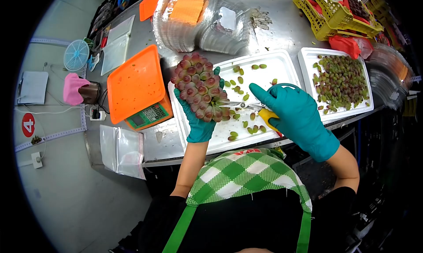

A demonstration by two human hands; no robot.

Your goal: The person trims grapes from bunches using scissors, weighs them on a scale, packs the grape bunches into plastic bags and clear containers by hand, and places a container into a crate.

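Grape bunch [200, 87] over white tray [282, 63] (steel table [282, 37])

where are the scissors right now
In the head view, the scissors are in the gloved right hand, over the white tray, their blades pointing left into the grape bunch held by the left hand.
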